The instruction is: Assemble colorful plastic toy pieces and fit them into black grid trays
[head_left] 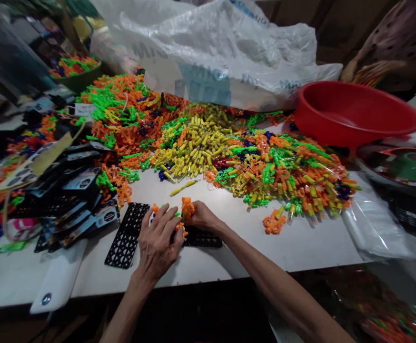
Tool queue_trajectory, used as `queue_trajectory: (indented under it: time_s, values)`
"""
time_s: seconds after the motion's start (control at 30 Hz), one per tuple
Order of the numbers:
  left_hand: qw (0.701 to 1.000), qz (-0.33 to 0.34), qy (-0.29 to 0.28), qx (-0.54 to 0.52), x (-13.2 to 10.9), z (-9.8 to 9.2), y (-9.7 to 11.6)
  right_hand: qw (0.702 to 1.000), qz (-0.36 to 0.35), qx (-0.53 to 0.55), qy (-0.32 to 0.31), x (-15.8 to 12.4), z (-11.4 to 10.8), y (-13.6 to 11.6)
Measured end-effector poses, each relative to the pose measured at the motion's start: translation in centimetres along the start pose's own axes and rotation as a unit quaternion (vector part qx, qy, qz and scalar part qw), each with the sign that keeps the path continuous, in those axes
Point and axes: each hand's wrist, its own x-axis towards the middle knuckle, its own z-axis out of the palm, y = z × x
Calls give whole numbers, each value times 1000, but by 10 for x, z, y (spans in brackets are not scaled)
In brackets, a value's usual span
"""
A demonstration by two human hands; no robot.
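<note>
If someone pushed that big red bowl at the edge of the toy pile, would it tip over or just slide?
The red bowl looks like thin plastic with nothing visible inside, so it is probably light and would slide easily. It already sits tilted, seemingly resting on the heap of small plastic pieces, so a push might rock or tip it. It seems stiff enough to keep its shape.

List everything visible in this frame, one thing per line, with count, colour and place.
small plastic parts: too many to count, orange, green, yellow, blue, heaped mid-table
black grid plate: one, black, left of the hands
second grid plate: one, black, under the hands
red basin: one, far right
plastic bag: one, clear, behind the heap
packaged cards: a stack, dark, left
table: white
left hand: on orange pieces
right hand: holds orange piece
</note>
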Motion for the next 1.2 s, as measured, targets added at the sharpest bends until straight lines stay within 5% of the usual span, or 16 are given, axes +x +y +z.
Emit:
queue_trajectory:
  time_s: [0.2,0.37,0.47,0.57,0.63,0.73,0.87,0.97,1.07,1.2]
  values:
    - [999,12,-37,34,1,-2,-1,959,-53,-278,-21,-4,10,-15]
    - [996,3,-75,46,4,-5,0,951,-53,-298,-68,-4,-9,-18]
    - [998,-20,-40,50,3,-1,-1,949,16,-316,11,-3,-50,-6]
    - [997,-40,-12,58,3,4,-1,896,155,-396,129,-1,-83,8]
    - [997,-45,-8,61,4,7,0,873,193,-421,152,0,-91,15]
    - [997,-43,-9,59,4,8,-1,878,183,-413,157,-3,-84,19]
    - [997,-44,-17,55,2,7,-3,923,182,-275,198,-25,-70,22]
    - [997,-46,-14,55,1,8,-4,964,180,17,192,-50,-63,23]
    - [998,-43,-12,54,2,9,-3,937,160,284,124,-72,-51,20]
    - [998,-44,-12,46,4,9,-3,913,151,376,54,-85,-30,10]
